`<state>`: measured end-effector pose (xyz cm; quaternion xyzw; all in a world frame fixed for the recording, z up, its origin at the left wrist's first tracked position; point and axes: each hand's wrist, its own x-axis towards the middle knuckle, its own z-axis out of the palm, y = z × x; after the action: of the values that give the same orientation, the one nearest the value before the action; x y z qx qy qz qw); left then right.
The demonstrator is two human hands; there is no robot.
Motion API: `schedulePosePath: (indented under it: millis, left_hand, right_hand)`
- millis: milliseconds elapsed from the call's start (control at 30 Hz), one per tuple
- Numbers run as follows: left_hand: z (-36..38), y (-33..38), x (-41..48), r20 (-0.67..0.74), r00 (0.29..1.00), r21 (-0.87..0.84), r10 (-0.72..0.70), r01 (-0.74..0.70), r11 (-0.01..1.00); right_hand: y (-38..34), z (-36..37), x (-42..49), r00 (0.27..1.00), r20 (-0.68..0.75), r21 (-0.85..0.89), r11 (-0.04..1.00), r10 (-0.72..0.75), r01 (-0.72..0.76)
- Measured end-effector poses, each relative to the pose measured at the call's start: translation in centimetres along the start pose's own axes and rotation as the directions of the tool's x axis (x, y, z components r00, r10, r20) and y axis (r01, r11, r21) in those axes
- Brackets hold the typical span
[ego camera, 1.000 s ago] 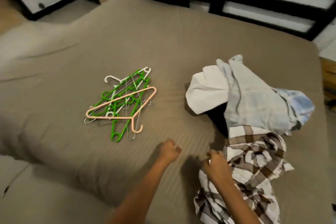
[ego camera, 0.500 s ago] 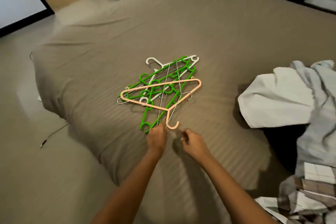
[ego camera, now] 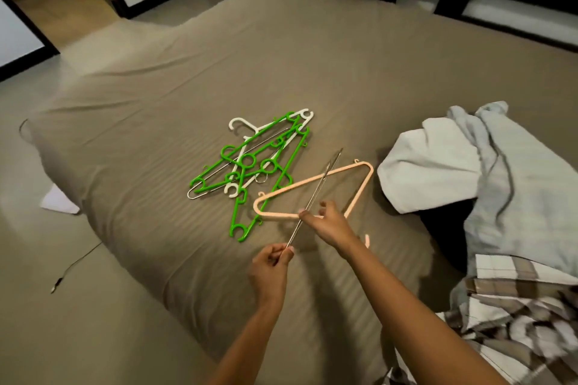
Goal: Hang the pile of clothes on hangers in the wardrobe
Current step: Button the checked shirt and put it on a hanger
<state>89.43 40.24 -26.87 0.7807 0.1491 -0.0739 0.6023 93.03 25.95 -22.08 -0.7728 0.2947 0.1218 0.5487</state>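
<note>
A bed (ego camera: 281,56) under a taupe striped sheet fills most of the view. The pile of clothes (ego camera: 516,197) lies on the sheet from 3 o'clock down to 5 o'clock. It has a white garment (ego camera: 428,172) at its left edge, a grey-blue one over the middle, and a brown-and-white plaid shirt (ego camera: 516,306) nearest the person.

Just left of centre, a heap of hangers (ego camera: 250,166), green and white, lies tangled on the sheet. A peach hanger (ego camera: 344,170) sits just beside the heap toward 3 o'clock, between it and the white garment. A thin wire hanger (ego camera: 319,191) slants across the peach one, its far tip pointing to 1 o'clock.

At 6 o'clock the left hand (ego camera: 270,269) pinches the near end of the wire hanger between curled fingers and thumb. The right hand (ego camera: 328,225), just above it, has its fingers curled at the peach hanger's near bar, with one fingertip touching the wire.
</note>
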Motion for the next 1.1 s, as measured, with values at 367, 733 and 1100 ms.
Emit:
schedulePosePath:
  millis: [367,733,1100]
  left_hand:
    - [0.1,1.7,-2.4,0.270,0.956,0.009,0.118,-0.125,0.992]
    - [-1.4,4.1,-1.6,-0.083,0.971,-0.058,0.225,-0.230,0.971]
    - [3.2,13.1,-1.0,0.326,0.458,0.441,0.827,-0.848,0.295]
  right_hand:
    - [0.2,0.6,-2.5,0.993,-0.058,0.248,0.963,-0.098,0.110]
    - [-4.7,1.9,-3.5,0.945,0.218,0.550,0.831,-0.244,0.087]
    - [6.1,-15.9,-14.2,0.998,-0.003,0.017,0.998,-0.056,0.056]
